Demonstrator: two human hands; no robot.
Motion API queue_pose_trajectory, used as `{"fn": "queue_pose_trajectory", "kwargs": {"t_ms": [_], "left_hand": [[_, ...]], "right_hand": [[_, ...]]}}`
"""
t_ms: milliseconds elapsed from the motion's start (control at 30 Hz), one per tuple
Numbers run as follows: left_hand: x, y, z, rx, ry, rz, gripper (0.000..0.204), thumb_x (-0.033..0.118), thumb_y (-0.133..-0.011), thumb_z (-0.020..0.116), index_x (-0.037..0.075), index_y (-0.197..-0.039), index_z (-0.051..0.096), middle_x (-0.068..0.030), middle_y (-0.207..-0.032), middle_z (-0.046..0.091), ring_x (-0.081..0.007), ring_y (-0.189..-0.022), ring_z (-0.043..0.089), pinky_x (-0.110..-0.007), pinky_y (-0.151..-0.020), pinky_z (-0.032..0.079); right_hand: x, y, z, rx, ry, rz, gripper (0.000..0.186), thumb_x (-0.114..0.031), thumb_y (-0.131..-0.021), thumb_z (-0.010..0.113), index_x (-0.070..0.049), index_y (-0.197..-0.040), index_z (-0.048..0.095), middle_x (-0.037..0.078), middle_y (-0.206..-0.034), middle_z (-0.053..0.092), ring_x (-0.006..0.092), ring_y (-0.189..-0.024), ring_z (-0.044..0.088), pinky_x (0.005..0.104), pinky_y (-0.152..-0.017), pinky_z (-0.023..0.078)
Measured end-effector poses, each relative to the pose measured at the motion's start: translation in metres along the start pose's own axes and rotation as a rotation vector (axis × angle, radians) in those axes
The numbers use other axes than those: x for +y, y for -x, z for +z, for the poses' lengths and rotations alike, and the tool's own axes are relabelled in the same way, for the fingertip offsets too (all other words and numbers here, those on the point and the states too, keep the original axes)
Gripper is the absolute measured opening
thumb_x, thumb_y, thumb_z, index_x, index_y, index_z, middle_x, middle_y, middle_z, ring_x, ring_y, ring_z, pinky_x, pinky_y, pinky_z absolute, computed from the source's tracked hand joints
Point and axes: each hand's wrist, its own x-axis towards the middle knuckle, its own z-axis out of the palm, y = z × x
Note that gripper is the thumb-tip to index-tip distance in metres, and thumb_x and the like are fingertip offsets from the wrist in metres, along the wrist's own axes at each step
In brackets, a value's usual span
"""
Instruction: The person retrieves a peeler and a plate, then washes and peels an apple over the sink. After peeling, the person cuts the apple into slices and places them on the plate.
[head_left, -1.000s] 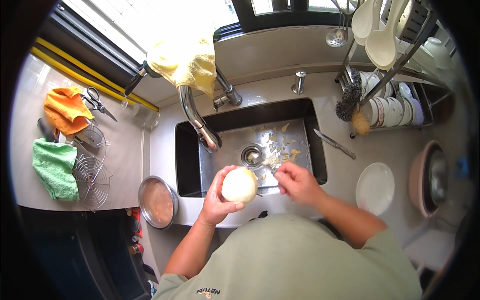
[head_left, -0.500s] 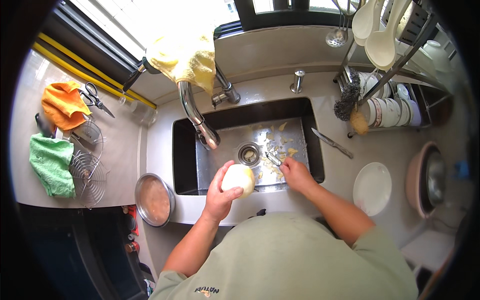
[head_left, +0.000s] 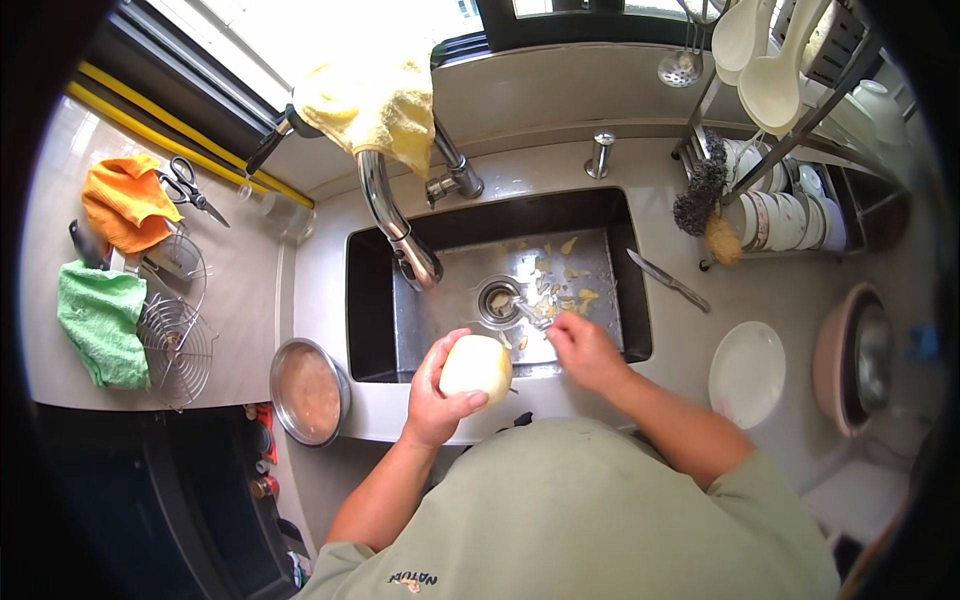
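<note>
Over the near edge of the sink (head_left: 358,310), my left hand (head_left: 433,400) is wrapped round a pale, round peeled pear (head_left: 475,370). A thin dark stem sticks out on its lower right side. My right hand (head_left: 592,352) is closed on a shiny metal peeler (head_left: 530,314), held over the sink to the right of the pear and apart from it. The peeler's head points up and left toward the drain (head_left: 499,302); its handle is mostly hidden in my fingers. Yellowish peel scraps (head_left: 570,272) lie on the wet sink floor, mostly right of the drain.
The tap (head_left: 385,215), draped with a yellow cloth (head_left: 375,105), reaches over the sink. A knife (head_left: 668,280) and white plate (head_left: 747,375) lie to the right. At left stand a metal bowl of pinkish contents (head_left: 310,393), scissors (head_left: 190,190) and wire racks (head_left: 175,345).
The peeler has swung and dipped leftward, its head now nearer the drain. My right hand has shifted slightly left and down. The pear has turned in my left hand, bringing its stem into sight.
</note>
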Motion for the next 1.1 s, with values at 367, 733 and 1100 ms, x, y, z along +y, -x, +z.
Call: {"fn": "queue_pose_trajectory", "kwargs": {"t_ms": [367,733,1100], "left_hand": [[0.0,-0.012,0.003,0.008,0.292,-0.062,0.089,0.03,-0.076,0.084,-0.002,-0.149,0.045,-0.0147,-0.134,0.062,-0.0265,-0.127,0.061,-0.04,-0.112,0.047],[0.007,-0.014,0.004,-0.068,0.415,-0.091,0.086,0.032,-0.08,0.083,-0.002,-0.149,0.044,-0.017,-0.134,0.063,-0.0312,-0.125,0.063,-0.044,-0.111,0.049],[0.009,-0.016,0.009,-0.063,0.297,-0.064,0.078,0.035,-0.087,0.078,-0.003,-0.147,0.048,-0.0161,-0.134,0.065,-0.0293,-0.124,0.064,-0.043,-0.11,0.05]], "right_hand": [[-0.068,0.031,0.0,-0.05,-0.167,-0.342,0.014,-0.018,-0.104,0.065,-0.004,-0.107,0.061,0.016,-0.08,0.069,0.0292,-0.068,0.067,0.0388,-0.064,0.052],[-0.05,0.012,-0.021,-0.185,-0.495,0.287,0.017,-0.021,-0.107,0.06,-0.005,-0.103,0.062,0.0,-0.072,0.061,0.0076,-0.065,0.057,0.0284,-0.061,0.049],[-0.037,-0.004,-0.015,-0.033,-0.214,0.082,0.02,-0.021,-0.104,0.062,-0.001,-0.103,0.061,0.016,-0.076,0.067,0.0267,-0.066,0.065,0.0391,-0.065,0.052]]}}
